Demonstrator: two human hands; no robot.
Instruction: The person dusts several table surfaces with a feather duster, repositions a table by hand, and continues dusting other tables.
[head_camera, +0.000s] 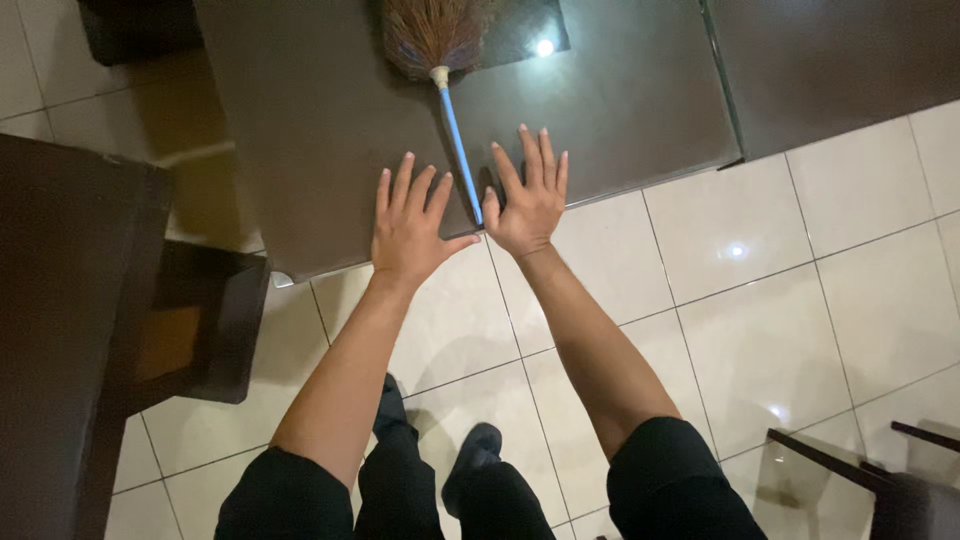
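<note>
A small hand broom with a brown bristle head and a thin blue handle lies on a dark glass-topped table, handle end toward me. My left hand is spread flat, palm down, just left of the handle's end. To the right of the handle is my right hand, also flat with fingers apart. Both hands hold nothing and flank the handle near the table's front edge.
White tiled floor spreads below and to the right. A dark wooden chair stands at the left beside a dark cabinet. Another glass piece with a dark frame is at the bottom right. My feet in dark shoes show below.
</note>
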